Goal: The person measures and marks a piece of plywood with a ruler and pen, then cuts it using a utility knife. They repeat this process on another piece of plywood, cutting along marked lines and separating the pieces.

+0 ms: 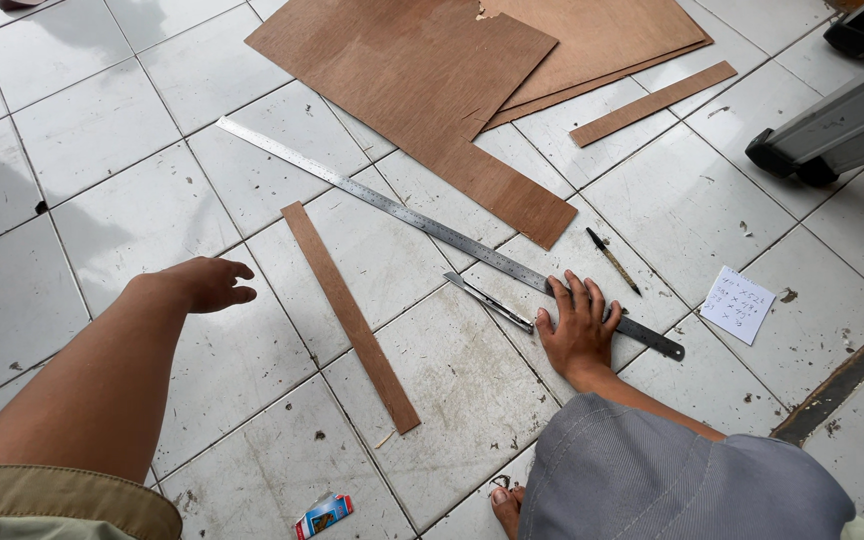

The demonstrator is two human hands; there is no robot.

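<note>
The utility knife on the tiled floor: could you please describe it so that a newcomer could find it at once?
Start at the long steel ruler that runs slantwise across the white tiled floor. Near its lower end the right hand rests on it. The utility knife lies just left of that hand: short, slim and metallic, unlike the dark pencil beyond the ruler.

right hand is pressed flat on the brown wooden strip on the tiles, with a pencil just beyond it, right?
Not quite: the head view shows the right hand pressed flat on the long steel ruler, not the wooden strip. The pencil does lie just beyond it.

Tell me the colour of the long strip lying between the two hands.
Reddish-brown, like the plywood sheets above it; the strip shows best in the head view.
</note>
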